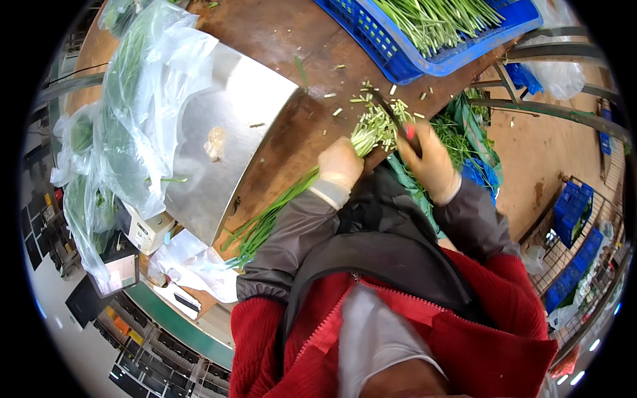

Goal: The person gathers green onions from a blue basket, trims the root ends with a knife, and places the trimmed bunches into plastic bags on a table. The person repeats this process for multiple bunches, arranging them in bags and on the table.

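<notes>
Near the middle of the frame, the person's left hand point(340, 166), in a pale glove, is closed around a bundle of long green chive-like stalks point(292, 196). The bundle lies slantwise on the worn brown wooden table point(279, 40), its leafy tips trailing toward the lower left of the frame and its pale cut ends point(375, 126) pointing toward the upper right, just past the gloved fingers. Just right of centre, the right hand point(430, 162), also gloved, is clenched on the red handle of a small dark-bladed knife point(398, 123), whose blade rests at the bundle's cut ends. Short green trimmings point(361, 99) are scattered on the table just above those ends.

At the upper right of the frame a blue plastic crate point(424, 63) sits on the table, filled with more green stalks point(438, 20). Left of centre stands a flat stainless-steel weighing pan point(225, 139) on a white scale, its pan tilted in the view. Clear plastic bags holding greens point(126, 113) fill the upper left. Below the table edge at right, loose green leaves point(458, 136) lie in a heap, and blue boxes on a wire rack point(574, 212) show at the far right. Grey sleeves and a red jacket take up the lower centre.
</notes>
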### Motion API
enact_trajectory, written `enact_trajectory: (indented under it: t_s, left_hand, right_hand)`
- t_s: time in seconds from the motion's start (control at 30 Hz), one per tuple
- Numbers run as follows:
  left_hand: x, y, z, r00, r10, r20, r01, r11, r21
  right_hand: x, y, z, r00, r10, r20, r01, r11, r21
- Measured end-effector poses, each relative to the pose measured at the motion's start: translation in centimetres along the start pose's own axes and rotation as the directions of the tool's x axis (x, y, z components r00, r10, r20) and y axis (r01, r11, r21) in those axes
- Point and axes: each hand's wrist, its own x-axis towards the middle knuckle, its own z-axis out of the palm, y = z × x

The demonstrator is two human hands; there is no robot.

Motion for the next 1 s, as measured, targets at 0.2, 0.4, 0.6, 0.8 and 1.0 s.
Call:
enact_trajectory:
  t_s: [0.2, 0.4, 0.6, 0.8, 1.0]
  left_hand:
    - [1.9, 1.3, 1.0, 0.995, -0.071, 0.063, 0.058, 0.980, 0.189]
    - [2.0, 1.3, -0.1, 0.994, -0.051, 0.100, 0.027, 0.974, 0.227]
    - [2.2, 1.2, 0.4, 0.997, -0.036, 0.065, 0.020, 0.972, 0.234]
    - [1.9, 0.7, -0.4, 0.992, -0.042, 0.121, 0.024, 0.988, 0.150]
    - [-2.3, -3.9, -8.2, 0.877, 0.364, 0.314, -0.082, 0.757, -0.648]
  right_hand:
    - [-7.5, 3.9, 2.9, 0.928, 0.300, 0.220, -0.265, 0.949, -0.172]
    - [-5.9, 5.8, 5.7, 0.966, 0.183, 0.184, -0.156, 0.976, -0.155]
    - [-1.1, 3.5, 7.2, 0.814, 0.443, 0.375, -0.311, 0.878, -0.364]
    - [-10.0, 8.6, 4.0, 0.771, 0.576, 0.271, -0.447, 0.793, -0.413]
    - [-5.8, 5.4, 1.9, 0.965, 0.235, 0.113, -0.216, 0.964, -0.155]
